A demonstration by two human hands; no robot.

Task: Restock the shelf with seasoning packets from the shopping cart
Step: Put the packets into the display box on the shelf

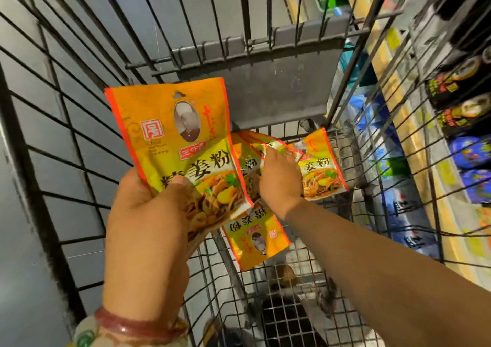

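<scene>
A: Left hand [148, 213] grips a yellow seasoning packet [175, 139], thumb pinching its front, held above the shopping cart [79, 123].

B: Right hand [279, 176]?

A: Down in the basket, fingers curled onto the loose packets [318, 171] (whether pinching one, can't tell). Another packet [255, 237] lies flat, upside down.

B: Risk?

A: Slick overlapping packs; a shallow pinch could drop one through the wire. Shelf [451, 123] sits right.

Wire shopping cart [300, 267], orange-yellow seasoning packets [255, 236] lying loose on its mesh floor
</scene>
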